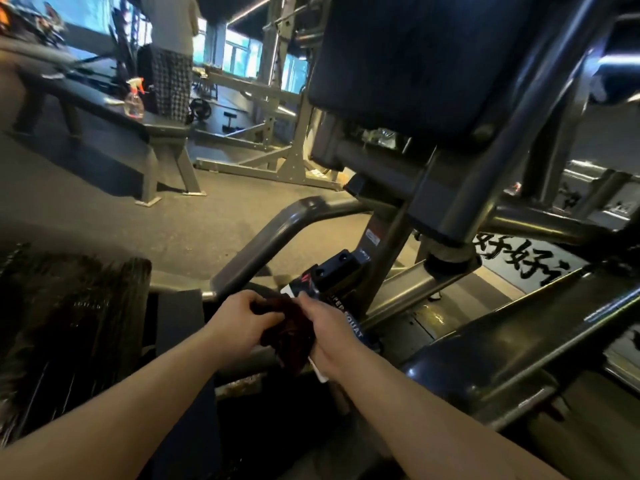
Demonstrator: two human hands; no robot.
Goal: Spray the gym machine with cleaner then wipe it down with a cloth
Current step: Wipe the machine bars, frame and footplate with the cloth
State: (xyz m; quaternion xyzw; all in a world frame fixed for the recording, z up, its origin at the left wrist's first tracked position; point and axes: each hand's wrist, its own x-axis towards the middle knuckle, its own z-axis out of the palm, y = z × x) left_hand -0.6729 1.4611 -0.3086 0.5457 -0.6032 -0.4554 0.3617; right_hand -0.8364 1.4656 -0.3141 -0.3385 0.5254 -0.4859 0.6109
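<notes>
low beside the machine frame point(263, 244), both hands, left hand point(239, 327) and right hand point(329, 327), are pinching the dark cloth point(287, 330), seemingly readying it for wiping next.

Head cam, wide-angle, faces fwd & down, close over gym machine point(450, 209) frame

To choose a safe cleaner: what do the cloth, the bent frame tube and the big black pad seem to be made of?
Cloth: soft dark red fabric; it bunches in folds. Frame tube: probably painted metal, grey, with a dull sheen along its smooth bend. Pad: perhaps vinyl or similar upholstery, matt black; blur leaves it open.
</notes>
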